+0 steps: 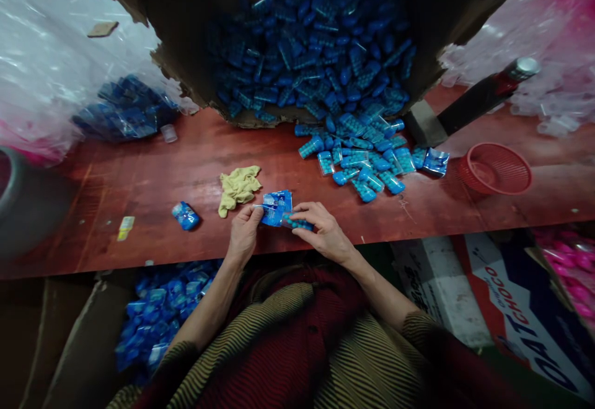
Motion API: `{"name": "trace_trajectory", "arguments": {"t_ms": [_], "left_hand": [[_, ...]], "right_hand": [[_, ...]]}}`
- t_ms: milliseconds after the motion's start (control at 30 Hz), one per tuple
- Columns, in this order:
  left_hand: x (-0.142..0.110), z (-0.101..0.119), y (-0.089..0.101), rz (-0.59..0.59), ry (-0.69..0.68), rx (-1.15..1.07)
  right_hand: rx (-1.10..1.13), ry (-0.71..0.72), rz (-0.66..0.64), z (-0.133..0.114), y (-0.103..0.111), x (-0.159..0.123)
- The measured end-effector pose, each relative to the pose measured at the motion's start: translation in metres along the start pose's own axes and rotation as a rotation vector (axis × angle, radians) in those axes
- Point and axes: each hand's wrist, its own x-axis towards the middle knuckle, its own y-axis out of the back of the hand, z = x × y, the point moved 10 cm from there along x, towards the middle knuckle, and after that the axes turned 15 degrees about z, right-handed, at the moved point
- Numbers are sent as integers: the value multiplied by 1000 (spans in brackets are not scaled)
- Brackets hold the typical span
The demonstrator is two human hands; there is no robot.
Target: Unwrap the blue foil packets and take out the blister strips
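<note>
Near the table's front edge, my left hand (245,230) pinches the left side of a blue printed plastic sleeve (277,207). My right hand (324,230) has its fingers closed round a small clear container of blue beads (297,222), whose end meets the right side of the sleeve. Whether that end is inside the sleeve I cannot tell. Behind my left hand lies a crumpled yellow cloth (238,188). A blue wrapped container (185,215) rests on the table to the left. Several loose bead containers (365,155) are heaped beyond my right hand.
A torn cardboard box (186,56) at the back spills blue containers onto the red-brown table (139,180). At right are a red basket (495,170) and a black-handled tool (483,102). A pile of blue sleeves (127,111) lies back left. Wrapped blue pieces (162,310) sit below the table edge.
</note>
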Motion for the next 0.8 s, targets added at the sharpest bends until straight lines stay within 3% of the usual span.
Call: {"name": "trace_trajectory", "arguments": {"t_ms": [167, 333, 600, 800], "left_hand": [[-2, 1, -2, -8, -1, 18], [-4, -4, -6, -36, 20, 40], [-18, -23, -28, -86, 342, -169], [-16, -29, -24, -54, 398, -171]], "right_hand": [[-89, 89, 20, -4, -2, -5], [-2, -10, 56, 5, -1, -6], [-114, 43, 86, 6, -12, -13], [-3, -153, 101, 24, -16, -13]]}}
